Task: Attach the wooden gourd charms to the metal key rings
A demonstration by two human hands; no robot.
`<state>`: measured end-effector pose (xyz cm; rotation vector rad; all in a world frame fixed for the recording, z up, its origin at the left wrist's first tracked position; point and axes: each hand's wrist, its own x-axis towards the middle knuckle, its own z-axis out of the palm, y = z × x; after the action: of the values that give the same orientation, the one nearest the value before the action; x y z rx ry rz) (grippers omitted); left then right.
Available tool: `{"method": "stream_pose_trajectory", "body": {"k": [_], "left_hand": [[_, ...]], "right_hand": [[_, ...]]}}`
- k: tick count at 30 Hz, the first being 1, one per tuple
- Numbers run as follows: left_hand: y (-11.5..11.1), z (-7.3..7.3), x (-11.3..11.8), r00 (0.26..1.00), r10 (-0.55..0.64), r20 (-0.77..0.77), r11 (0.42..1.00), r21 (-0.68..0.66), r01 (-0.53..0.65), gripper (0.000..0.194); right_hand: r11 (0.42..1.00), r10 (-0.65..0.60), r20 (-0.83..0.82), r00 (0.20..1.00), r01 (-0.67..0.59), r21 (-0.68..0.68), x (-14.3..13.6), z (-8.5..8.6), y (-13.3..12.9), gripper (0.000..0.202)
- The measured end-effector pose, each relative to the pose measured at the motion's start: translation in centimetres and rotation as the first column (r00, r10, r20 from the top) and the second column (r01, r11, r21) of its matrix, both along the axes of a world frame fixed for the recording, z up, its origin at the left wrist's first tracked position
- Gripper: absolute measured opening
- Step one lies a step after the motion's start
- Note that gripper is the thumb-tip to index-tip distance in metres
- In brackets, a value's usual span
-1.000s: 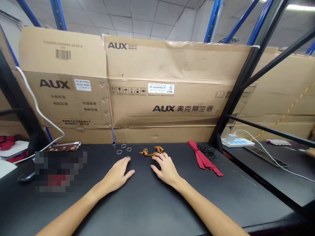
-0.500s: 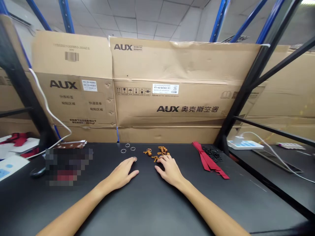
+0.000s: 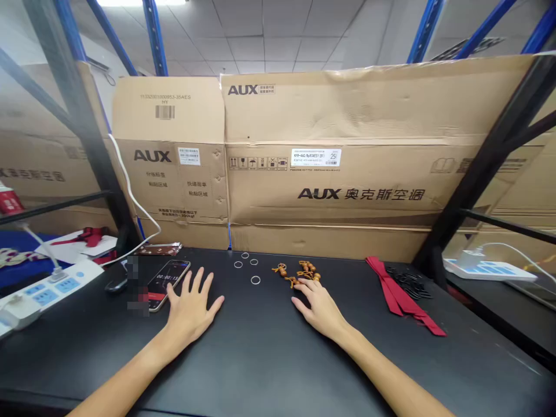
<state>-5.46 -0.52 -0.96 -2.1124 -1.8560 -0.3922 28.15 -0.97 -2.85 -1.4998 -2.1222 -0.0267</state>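
My left hand (image 3: 190,307) is spread open above the black table (image 3: 260,359), its fingertips close to the right side of a phone (image 3: 167,281) that shows a timer. Several thin silver rings (image 3: 255,280) lie to the right of it, near the back. My right hand (image 3: 319,306) has its fingers apart, with the fingertips at the front edge of a group of small gourd-shaped brown pendants on orange cords (image 3: 307,267). Nothing is visibly held in either hand.
Red ribbons (image 3: 402,295) and a pile of black cords (image 3: 408,282) lie at the right. Cardboard (image 3: 330,200) stands behind the table between dark posts. A power strip (image 3: 47,292) and white cable (image 3: 130,191) are at the left; another strip (image 3: 490,269) is at the right.
My left hand has moved left, away from the silver ring at its fingertips, and has spread its fingers. My right hand stays by the pendants. The view has turned left.
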Motion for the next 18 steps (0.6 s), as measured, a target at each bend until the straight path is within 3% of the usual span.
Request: {"method": "stream_pose_trajectory", "body": {"k": [6,18], "left_hand": [[0.26,0.67,-0.24,0.983,0.179,-0.045,0.981,-0.071,-0.182,0.064],[0.44,0.53,-0.29,0.977,0.212,-0.025,0.969,-0.126,-0.214,0.065]], "right_hand": [[1.0,0.012,0.002,1.0,-0.012,0.003,0.19,-0.34,0.09,0.03],[0.999,-0.002,0.003,1.0,0.002,-0.049,0.19,-0.1,-0.04,0.034]]}}
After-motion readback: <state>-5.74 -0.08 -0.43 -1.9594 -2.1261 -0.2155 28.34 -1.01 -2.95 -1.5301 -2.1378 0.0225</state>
